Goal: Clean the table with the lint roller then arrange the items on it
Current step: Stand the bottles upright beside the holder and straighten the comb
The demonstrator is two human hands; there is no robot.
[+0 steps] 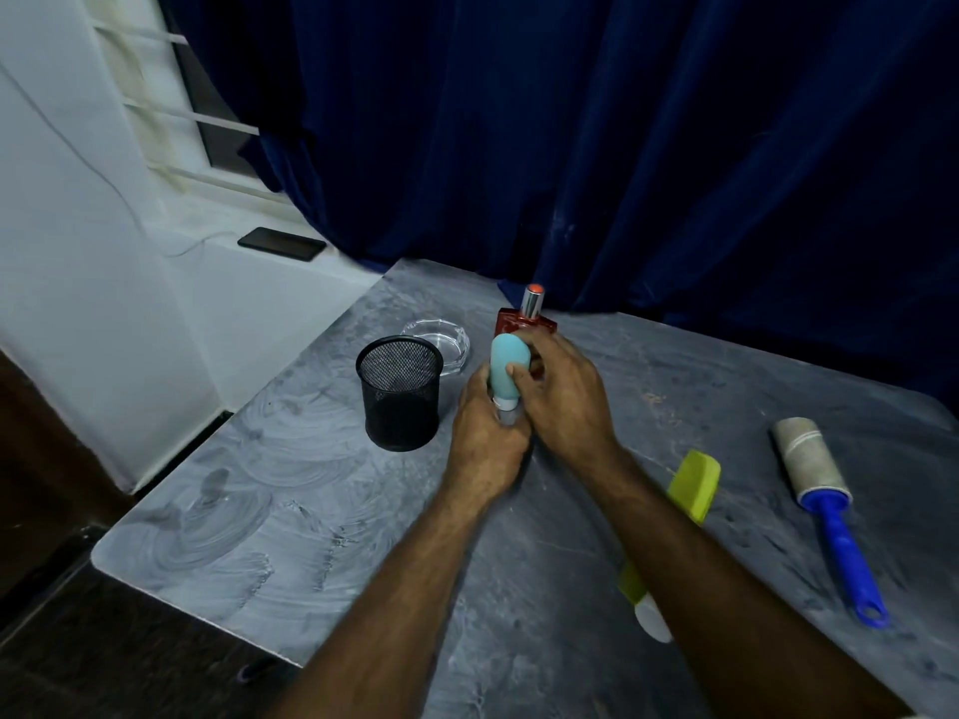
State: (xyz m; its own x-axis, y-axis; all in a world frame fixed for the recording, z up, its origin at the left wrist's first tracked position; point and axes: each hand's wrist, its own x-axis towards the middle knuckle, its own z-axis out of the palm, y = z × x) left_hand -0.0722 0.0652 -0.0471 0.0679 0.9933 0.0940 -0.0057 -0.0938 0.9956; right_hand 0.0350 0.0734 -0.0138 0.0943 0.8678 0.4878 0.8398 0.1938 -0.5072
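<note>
A dark blue velvet curtain (pixel 622 147) fills the upper right of the frame; a black phone (pixel 282 243) lies on the white window ledge (pixel 218 262), upper left.

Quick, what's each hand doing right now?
Left hand: closed around the cap end of the light blue squeeze bottle.
Right hand: closed on the same bottle's body.

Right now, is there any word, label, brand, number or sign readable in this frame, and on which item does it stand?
None can be read.
Red bottle: no label legible; partly hidden by the right hand.
Teal tube, held by both hands, left hand at its cap: plain, no print visible.
Lint roller, green brush, mesh cup, glass ashtray, phone: no marking visible.
</note>
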